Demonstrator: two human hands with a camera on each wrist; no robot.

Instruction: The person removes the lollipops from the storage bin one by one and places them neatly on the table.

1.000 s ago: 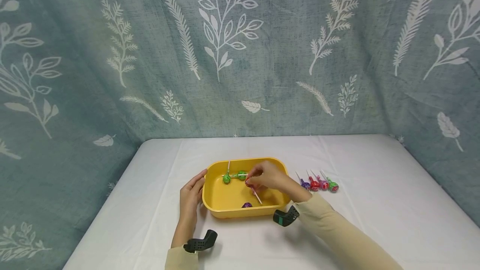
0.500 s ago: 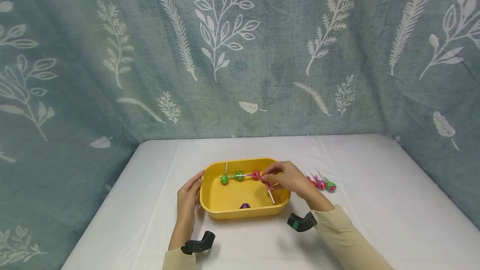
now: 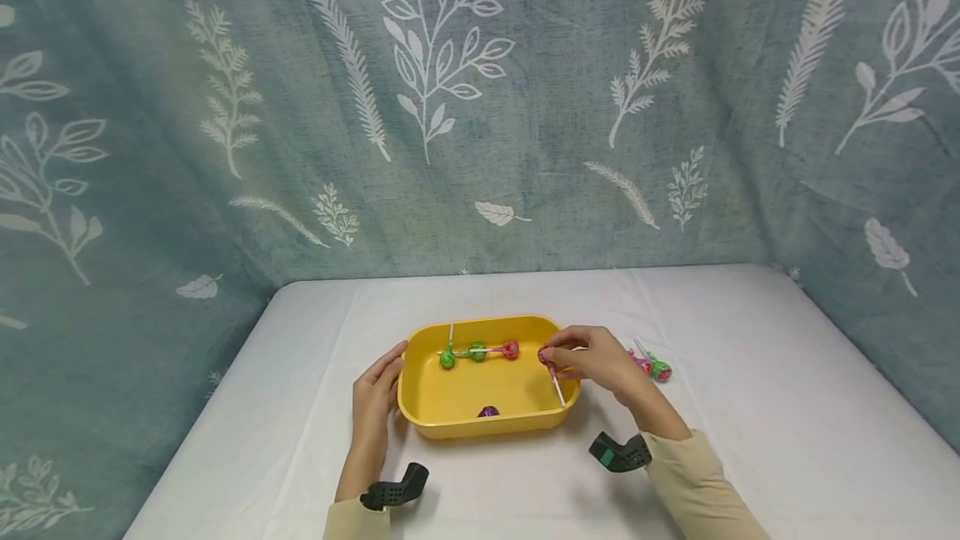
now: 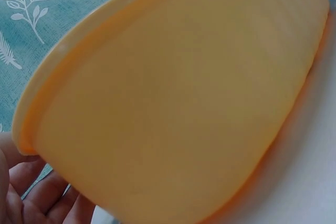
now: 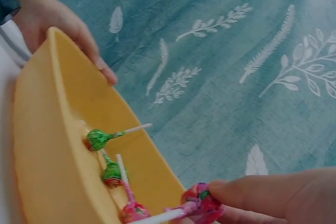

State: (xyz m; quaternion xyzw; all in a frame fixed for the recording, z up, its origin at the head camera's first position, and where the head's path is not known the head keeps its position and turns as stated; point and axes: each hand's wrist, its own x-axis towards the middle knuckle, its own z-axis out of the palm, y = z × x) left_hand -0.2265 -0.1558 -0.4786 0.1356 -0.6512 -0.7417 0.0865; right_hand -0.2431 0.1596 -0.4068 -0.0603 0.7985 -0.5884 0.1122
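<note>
My right hand [image 3: 592,357] pinches a pink-and-purple wrapped lollipop [image 5: 202,204] by its candy head, over the right end of a yellow plastic bin [image 3: 480,423]. Its white stick slants down toward the near right. My left hand [image 3: 375,407] rests against the bin's left end, fingers along the outside at the rim. Inside, toward the back, lie a green lollipop [image 3: 447,359], a second green lollipop [image 3: 477,352] and a pink-red lollipop [image 3: 511,349]. A purple lollipop [image 3: 488,412] shows by the near wall, partly hidden by it.
Right of the bin, behind my right wrist, a green lollipop [image 3: 661,371] and a pink lollipop [image 3: 643,363] lie on the white-covered table [image 3: 750,373]; the wrist may hide more. A patterned blue-green curtain [image 3: 555,190] hangs behind the table.
My right hand has moved right with the lollipop, from mid-bin to its right end, uncovering the pink-red lollipop at the back. My left hand stays at the bin's left end.
</note>
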